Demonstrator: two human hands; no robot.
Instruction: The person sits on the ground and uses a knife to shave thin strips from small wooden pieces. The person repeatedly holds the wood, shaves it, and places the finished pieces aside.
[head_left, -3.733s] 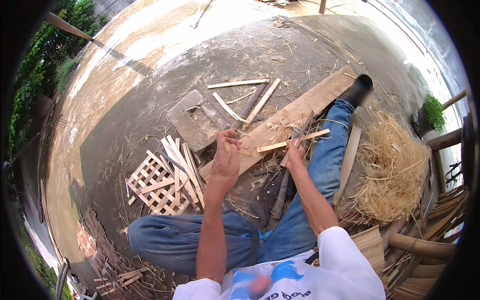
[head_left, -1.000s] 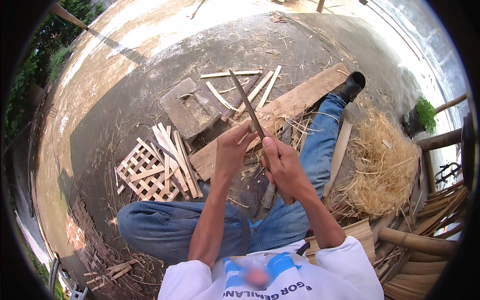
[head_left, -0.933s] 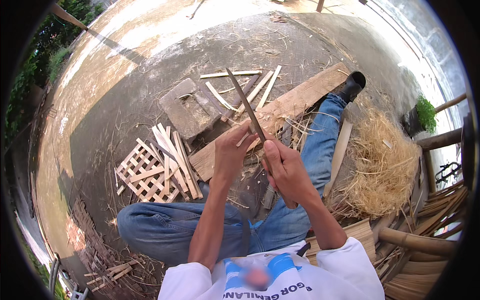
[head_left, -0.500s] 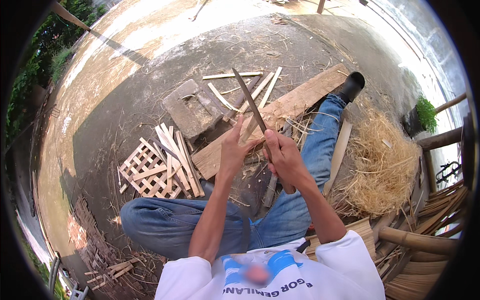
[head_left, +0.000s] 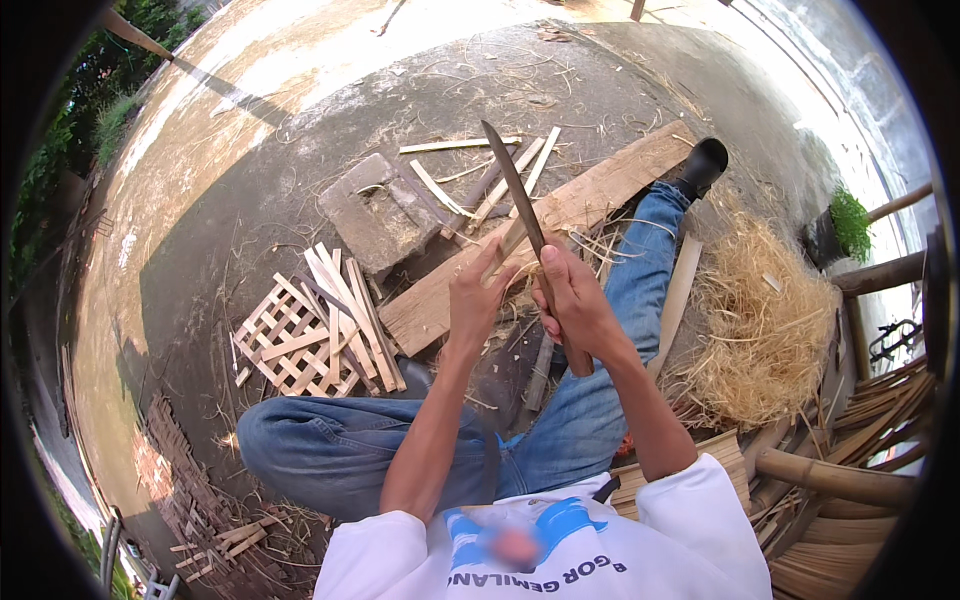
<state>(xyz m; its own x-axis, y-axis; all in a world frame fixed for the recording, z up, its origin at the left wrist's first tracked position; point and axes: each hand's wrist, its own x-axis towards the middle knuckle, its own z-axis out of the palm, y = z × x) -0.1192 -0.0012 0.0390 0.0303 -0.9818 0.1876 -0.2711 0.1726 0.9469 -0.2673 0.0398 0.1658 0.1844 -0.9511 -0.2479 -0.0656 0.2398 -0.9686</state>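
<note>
My right hand (head_left: 578,300) is wrapped round the wooden handle of a long knife (head_left: 512,178). Its dark blade points up and away, slanting to the left. Close to the blade's left side, my left hand (head_left: 476,305) has its thumb and fingers round a pale bamboo strip (head_left: 508,242); the strip's far end is partly hidden by the blade. Beneath both hands a long wooden plank (head_left: 610,188) lies slantwise on the ground, its far end by my right foot. Several loose pale strips (head_left: 442,190) lie beyond the plank.
A concrete block (head_left: 365,220) sits left of the plank. Nearer lie a woven lattice (head_left: 285,330) and a stack of slats (head_left: 365,320). A heap of thin shavings (head_left: 765,330) rises right of my outstretched leg. Bamboo poles (head_left: 835,480) and a potted plant (head_left: 850,225) stand farther right.
The knife has shifted slightly right and its tip now points a little farther away. My left hand has dropped slightly, its fingers more bent round the strip.
</note>
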